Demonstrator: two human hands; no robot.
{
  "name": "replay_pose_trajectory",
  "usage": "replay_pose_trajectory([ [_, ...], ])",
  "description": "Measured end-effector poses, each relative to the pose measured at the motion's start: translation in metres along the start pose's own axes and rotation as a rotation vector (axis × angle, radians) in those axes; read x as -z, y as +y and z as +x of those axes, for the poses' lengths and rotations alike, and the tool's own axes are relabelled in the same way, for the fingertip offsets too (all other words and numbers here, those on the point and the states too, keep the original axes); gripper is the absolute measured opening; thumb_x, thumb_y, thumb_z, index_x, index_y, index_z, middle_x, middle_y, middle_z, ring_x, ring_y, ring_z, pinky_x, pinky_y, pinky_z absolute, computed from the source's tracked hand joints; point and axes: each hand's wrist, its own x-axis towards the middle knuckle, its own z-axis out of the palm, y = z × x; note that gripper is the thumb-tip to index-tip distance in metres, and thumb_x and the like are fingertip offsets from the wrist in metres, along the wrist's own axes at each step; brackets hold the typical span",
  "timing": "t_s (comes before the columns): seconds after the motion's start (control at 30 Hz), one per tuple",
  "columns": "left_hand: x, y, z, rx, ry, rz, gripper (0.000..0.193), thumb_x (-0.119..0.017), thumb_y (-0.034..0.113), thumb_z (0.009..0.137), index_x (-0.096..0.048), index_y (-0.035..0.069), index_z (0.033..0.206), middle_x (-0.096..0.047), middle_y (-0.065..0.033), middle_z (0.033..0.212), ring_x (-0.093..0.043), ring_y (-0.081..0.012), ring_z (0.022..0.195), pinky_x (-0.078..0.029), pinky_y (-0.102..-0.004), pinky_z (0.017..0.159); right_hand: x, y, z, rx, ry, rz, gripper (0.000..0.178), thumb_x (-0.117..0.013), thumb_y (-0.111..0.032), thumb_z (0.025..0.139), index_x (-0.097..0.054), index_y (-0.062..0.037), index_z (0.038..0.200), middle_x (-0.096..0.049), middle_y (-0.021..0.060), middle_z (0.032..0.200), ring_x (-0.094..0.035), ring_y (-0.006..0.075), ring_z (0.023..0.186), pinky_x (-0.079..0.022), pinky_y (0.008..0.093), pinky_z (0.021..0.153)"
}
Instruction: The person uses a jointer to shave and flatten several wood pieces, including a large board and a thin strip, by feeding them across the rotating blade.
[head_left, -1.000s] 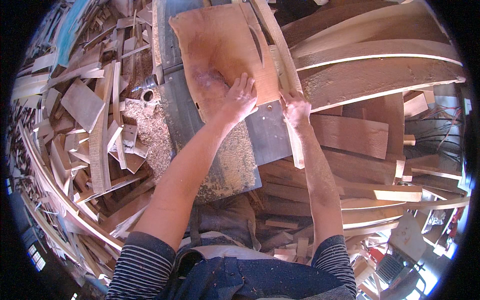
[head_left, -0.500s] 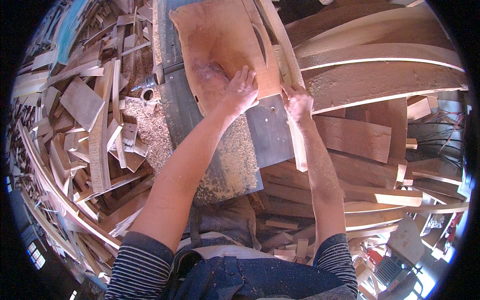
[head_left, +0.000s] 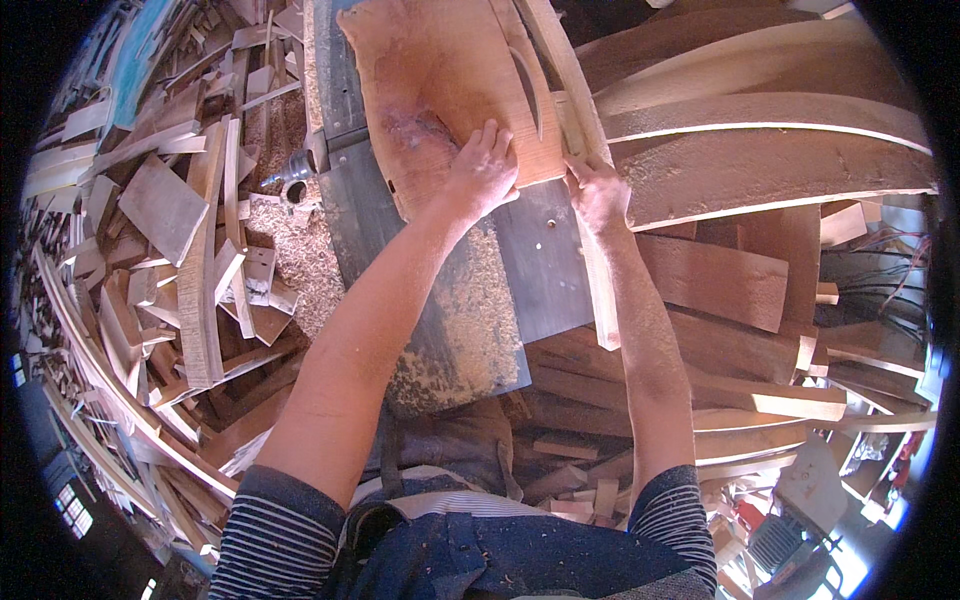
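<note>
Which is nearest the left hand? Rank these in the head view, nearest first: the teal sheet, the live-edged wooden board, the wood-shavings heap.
From the left hand:
1. Live-edged wooden board, directly beneath it.
2. Wood-shavings heap, to its left.
3. Teal sheet, far upper left.

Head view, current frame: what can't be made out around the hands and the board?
- Brown board, head view: its underside is hidden by the board itself; its far end is cut off by the top edge.
- Left hand, head view: its palm is hidden by the back of the hand.
- Right hand, head view: its grip, if any, on the long wooden strip is hidden by the hand.
</note>
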Motion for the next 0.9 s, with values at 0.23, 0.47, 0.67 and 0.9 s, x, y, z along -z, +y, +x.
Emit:
replay_pose_trajectory([
  [0.23, -0.005, -0.012, 0.006, 0.003, 0.037, 0.005, 0.063, -0.086, 0.051, 0.065, -0.077, -0.001, 0.100, -0.063, -0.0157, 0.116, -0.053, -0.0358, 0.122, -0.049, -0.0415, 0.097, -0.008, 0.001, 0.012, -0.029, 0.017, 0.017, 0.019, -0.078, -0.022, 0.086, -0.077, -0.0241, 0.104, -0.069, 0.0037, 0.087, -0.072, 0.0288, 0.075, -0.059, 0.0432, 0.061],
  [0.47, 0.006, -0.021, 0.017, 0.021, -0.128, -0.062, 0.075, -0.088, 0.050, 0.069, -0.070, -0.006, 0.115, -0.060, -0.0204, 0.127, -0.054, -0.0385, 0.130, -0.048, -0.0439, 0.108, -0.014, 0.003, 0.021, -0.022, 0.039, 0.006, 0.024, -0.077, -0.024, 0.086, -0.076, -0.0265, 0.110, -0.068, 0.0038, 0.082, -0.072, 0.0295, 0.071, -0.058, 0.0433, 0.058],
  [0.67, 0.003, -0.030, 0.021, 0.025, -0.094, -0.106, 0.071, -0.089, 0.047, 0.067, -0.071, -0.006, 0.111, -0.062, -0.0197, 0.124, -0.054, -0.0377, 0.130, -0.048, -0.0440, 0.108, -0.017, 0.004, 0.029, -0.029, 0.008, -0.022, 0.028, -0.078, -0.025, 0.085, -0.076, -0.0284, 0.112, -0.068, 0.0037, 0.084, -0.072, 0.0287, 0.071, -0.059, 0.0429, 0.058],
  [0.9, 0.004, -0.037, 0.024, -0.001, -0.072, -0.101, 0.063, -0.089, 0.045, 0.068, -0.073, -0.005, 0.103, -0.062, -0.0186, 0.119, -0.056, -0.0366, 0.124, -0.049, -0.0439, 0.105, -0.019, 0.001, 0.036, -0.048, -0.001, -0.048, 0.027, -0.077, -0.024, 0.085, -0.075, -0.0263, 0.112, -0.069, 0.0061, 0.088, -0.073, 0.0291, 0.073, -0.060, 0.0433, 0.060],
])
